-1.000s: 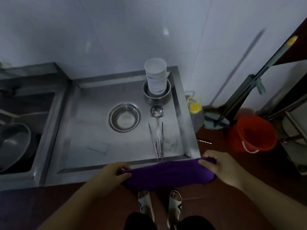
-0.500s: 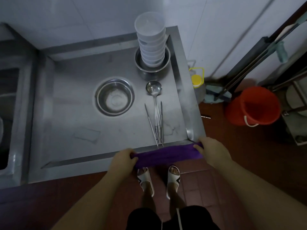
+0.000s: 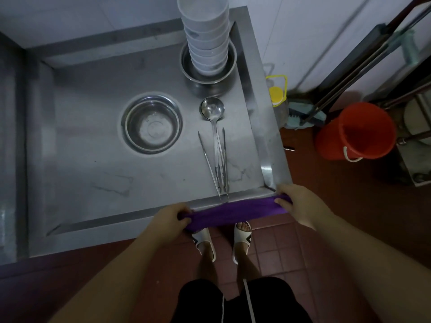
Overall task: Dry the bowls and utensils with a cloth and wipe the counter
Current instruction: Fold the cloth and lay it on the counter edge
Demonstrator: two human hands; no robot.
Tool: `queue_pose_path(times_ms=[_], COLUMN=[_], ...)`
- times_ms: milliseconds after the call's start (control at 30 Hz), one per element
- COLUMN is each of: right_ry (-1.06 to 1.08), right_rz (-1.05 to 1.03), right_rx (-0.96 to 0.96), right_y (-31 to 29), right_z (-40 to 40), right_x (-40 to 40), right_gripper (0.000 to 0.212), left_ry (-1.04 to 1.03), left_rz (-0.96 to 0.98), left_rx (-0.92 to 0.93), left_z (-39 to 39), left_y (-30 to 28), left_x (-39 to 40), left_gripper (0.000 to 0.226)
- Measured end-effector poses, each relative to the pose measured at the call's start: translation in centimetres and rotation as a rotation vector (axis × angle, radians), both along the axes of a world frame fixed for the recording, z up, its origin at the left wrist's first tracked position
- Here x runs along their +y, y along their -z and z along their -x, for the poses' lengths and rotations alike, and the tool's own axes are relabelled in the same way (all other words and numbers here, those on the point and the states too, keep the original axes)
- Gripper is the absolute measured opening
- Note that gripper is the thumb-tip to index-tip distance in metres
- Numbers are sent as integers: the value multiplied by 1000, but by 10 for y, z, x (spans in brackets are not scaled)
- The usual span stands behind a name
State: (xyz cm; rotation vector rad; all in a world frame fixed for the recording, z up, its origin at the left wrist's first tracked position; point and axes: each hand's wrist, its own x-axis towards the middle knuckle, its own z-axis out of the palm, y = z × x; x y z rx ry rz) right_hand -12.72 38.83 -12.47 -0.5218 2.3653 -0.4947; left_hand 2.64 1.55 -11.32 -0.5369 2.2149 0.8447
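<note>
We hold a purple cloth (image 3: 235, 213) stretched between both hands over the near rim of the steel counter (image 3: 93, 173). Left hand (image 3: 171, 217) is closed in a fist around the cloth's left end; right hand (image 3: 297, 203) grips the right end, fingers curled over it, at the counter's near right corner.

On the counter:
- stack of white bowls (image 3: 205, 36) nested upright inside a steel bowl (image 3: 229, 66) at the far right corner
- second steel bowl (image 3: 151, 124) alone, mid-counter, open side up
- ladle (image 3: 212, 108) with its cup toward the wall, handle running toward us
- tongs (image 3: 218, 164) lying along the ladle handle, overlapping it, tips pointing away from us, hinge end at the near rim just beside the cloth

Off the counter, right side: clear jug with yellow cap (image 3: 276, 96) on the floor beside the counter, orange bucket (image 3: 356, 131) further right, mop or broom handles (image 3: 354, 73) leaning on the wall. Our white sandals (image 3: 241, 238) on red floor tile.

No readable brand, label or writing on anything we can see; the frame is dim and slightly blurred.
</note>
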Motion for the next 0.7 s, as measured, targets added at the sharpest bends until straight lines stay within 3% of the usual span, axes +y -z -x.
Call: queue_pose_path(times_ms=[100,233,367,567,700], right_ry=[-52,69,164,225,62], right_rz=[-29,-58,-122,-203,-287], right_rx=[-8,65,123,202,372], right_y=[1,3,2,6,5], right_z=[-6,-4,8,19,13], right_x=[5,-10,-26,-46,-50], right_gripper=[11,21,11,14,24], left_ry=[10,-105,-221,-273,-246], left_rz=[30,130,174,208,197], left_rx=[-11,-3,-18,-11,-52], left_z=[-8,4,20,36,36], left_y=[1,4,9,18,19], left_x=[0,9,10,8,10], left_gripper=[11,13,13,7,21])
